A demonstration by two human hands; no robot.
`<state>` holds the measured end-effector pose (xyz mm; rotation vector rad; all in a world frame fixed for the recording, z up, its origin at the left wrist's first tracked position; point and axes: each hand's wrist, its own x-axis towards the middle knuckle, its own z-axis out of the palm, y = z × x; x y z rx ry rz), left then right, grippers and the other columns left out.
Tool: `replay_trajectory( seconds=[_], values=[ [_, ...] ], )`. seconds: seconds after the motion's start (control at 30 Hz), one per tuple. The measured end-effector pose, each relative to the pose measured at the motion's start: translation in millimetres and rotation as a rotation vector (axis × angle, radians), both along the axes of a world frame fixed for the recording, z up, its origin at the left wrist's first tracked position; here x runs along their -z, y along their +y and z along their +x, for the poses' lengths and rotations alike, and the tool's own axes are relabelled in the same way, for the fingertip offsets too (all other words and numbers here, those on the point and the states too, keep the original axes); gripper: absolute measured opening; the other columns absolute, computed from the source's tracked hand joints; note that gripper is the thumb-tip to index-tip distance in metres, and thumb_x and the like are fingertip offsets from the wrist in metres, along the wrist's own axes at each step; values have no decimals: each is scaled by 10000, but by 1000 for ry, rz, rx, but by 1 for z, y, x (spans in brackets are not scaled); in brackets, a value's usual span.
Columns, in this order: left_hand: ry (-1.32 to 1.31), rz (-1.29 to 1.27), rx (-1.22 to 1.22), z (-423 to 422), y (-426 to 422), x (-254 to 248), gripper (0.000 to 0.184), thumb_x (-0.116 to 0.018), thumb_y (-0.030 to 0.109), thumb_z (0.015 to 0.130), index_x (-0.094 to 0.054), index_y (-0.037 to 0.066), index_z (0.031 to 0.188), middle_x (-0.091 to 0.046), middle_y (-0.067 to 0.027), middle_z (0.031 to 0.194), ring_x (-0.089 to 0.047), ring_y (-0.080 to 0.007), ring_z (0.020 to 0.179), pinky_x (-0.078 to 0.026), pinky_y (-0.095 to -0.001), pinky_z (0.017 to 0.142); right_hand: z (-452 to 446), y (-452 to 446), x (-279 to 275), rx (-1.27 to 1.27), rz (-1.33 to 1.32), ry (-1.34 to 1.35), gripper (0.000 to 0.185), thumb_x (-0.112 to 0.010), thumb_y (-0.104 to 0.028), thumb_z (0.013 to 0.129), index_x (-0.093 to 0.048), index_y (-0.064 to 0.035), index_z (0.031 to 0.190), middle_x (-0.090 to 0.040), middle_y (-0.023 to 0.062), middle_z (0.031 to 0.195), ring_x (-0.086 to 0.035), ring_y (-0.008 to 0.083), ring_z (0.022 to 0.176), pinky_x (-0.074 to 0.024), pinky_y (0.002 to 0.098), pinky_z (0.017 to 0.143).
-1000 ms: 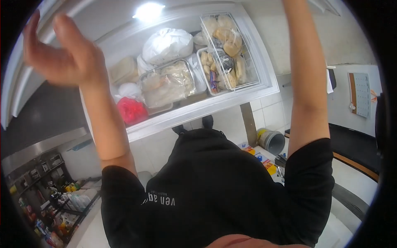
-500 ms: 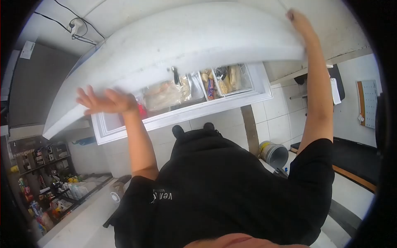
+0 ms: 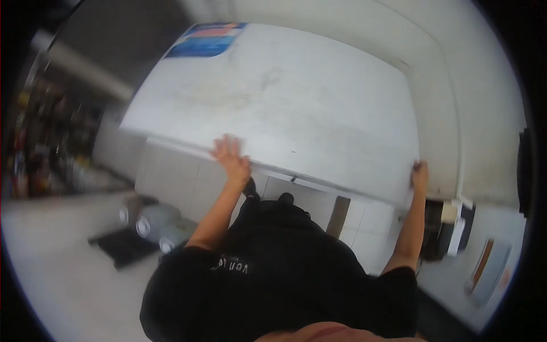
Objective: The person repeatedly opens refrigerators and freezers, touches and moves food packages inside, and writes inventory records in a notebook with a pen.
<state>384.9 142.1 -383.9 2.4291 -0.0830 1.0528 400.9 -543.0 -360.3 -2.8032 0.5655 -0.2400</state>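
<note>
A white chest freezer lid (image 3: pixel 302 114) with faint stains lies lowered over the freezer, whose contents it hides. Its front rim runs close to my body, and I cannot tell whether it sits fully flat. My left hand (image 3: pixel 231 159) rests at that front edge, fingers spread and a bit blurred. At the lid's right front corner is my right hand (image 3: pixel 420 174), its fingers curled closed. A small dark spot shows at the fist, too unclear to name.
A blue sticker (image 3: pixel 205 40) marks the lid's far left corner. Blurred shelves (image 3: pixel 51 142) of goods stand at left, with grey rounded containers (image 3: pixel 159 219) nearer me. A wall (image 3: pixel 478 97) borders the right side. Tiled floor (image 3: pixel 171 171) shows below the freezer.
The lid has come down from raised, covering the bagged food and baskets seen inside before. Both hands moved down toward me with it; my left hand now meets the front edge.
</note>
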Motion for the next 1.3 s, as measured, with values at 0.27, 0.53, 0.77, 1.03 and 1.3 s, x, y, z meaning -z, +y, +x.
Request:
replay_trajectory(
  seconds=[0.27,0.53,0.77,1.03,1.3],
  values=[
    [522,199,148,-35,38,-5,578,-505,367,977,-342,197,1504,-132,-192,1601,-59,-476,1462,-136,-679,1118,-32,-47,136,45,-43,-61,408,-644,-397,915,-565,-4,994,-665,170,902,-637,305,856,-491,406,808],
    [467,144,-97,-117,157,-56,689,-650,239,867,-369,202,1495,-144,-217,1588,-87,-485,1454,-147,-664,1122,-8,136,-27,157,-39,-234,271,-666,-226,923,-603,18,1024,-685,189,918,-660,329,841,-516,425,762],
    [373,-29,-579,-194,372,-64,733,-707,172,793,-401,133,1458,-151,-234,1573,-112,-495,1442,-129,-684,1110,70,411,-80,-256,-214,-854,221,-563,-155,990,-645,49,964,-680,201,890,-660,326,808,-527,400,739],
    [191,-119,-643,-155,561,-69,685,-703,155,795,-432,112,1422,-185,-225,1562,-120,-484,1444,-130,-699,1098,156,768,-163,-607,468,-759,323,-378,-257,1065,-578,-11,1125,-690,115,738,-639,167,620,-518,288,658],
    [116,-117,-386,-52,696,-110,627,-694,171,812,-474,126,1398,-203,-196,1563,-125,-456,1454,-118,-712,1092,146,1168,-263,-1409,405,-1108,25,-618,-37,915,-635,-20,923,-730,121,878,-696,309,962,-493,450,936]
  ],
)
